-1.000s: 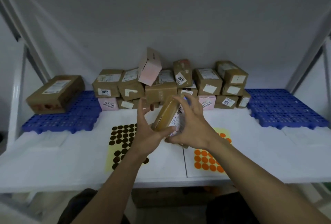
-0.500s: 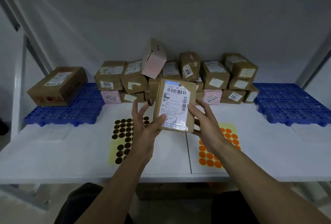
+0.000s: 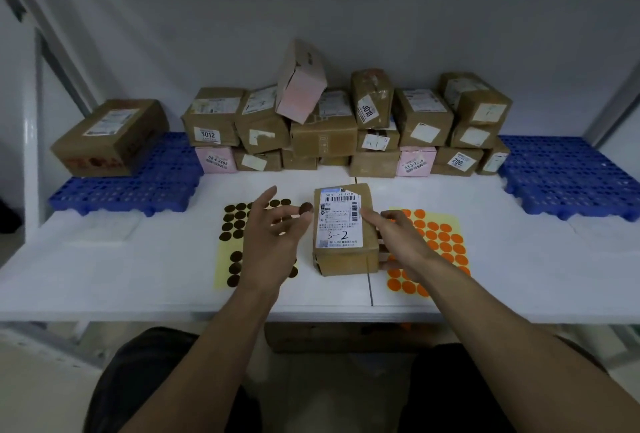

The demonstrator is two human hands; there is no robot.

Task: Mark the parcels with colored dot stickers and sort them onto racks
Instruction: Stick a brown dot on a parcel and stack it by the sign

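- Between the two hands, on the bench [image 3: 138, 259], lies the parcel [image 3: 344, 259], flat, with its label [image 3: 341, 221] facing up and a handwritten "3-2" near the label's near end
- Long axis of the parcel: it runs away from the person, roughly in line with both forearms, with one short side nearest the body
- Left hand [image 3: 273, 238]: just to the left of the parcel, apparently clear of it; fingers loosely spread, thumb raised apart; a brown dot sticker [image 3: 305, 208] clings to one fingertip, close to the parcel's far left corner
- Right hand [image 3: 401, 235]: against the parcel's right side, fingers extended, one fingertip on the label's right edge; it grips nothing
- Under the left hand, a brown sticker sheet [image 3: 232, 224]; under the right hand, an orange sticker sheet [image 3: 440, 242]
- Judgement: the coming move turns on a short rightward carry of the sticker-bearing fingertip onto the parcel's top face; the left hand is nearer for that, and the right is placed to steady the parcel
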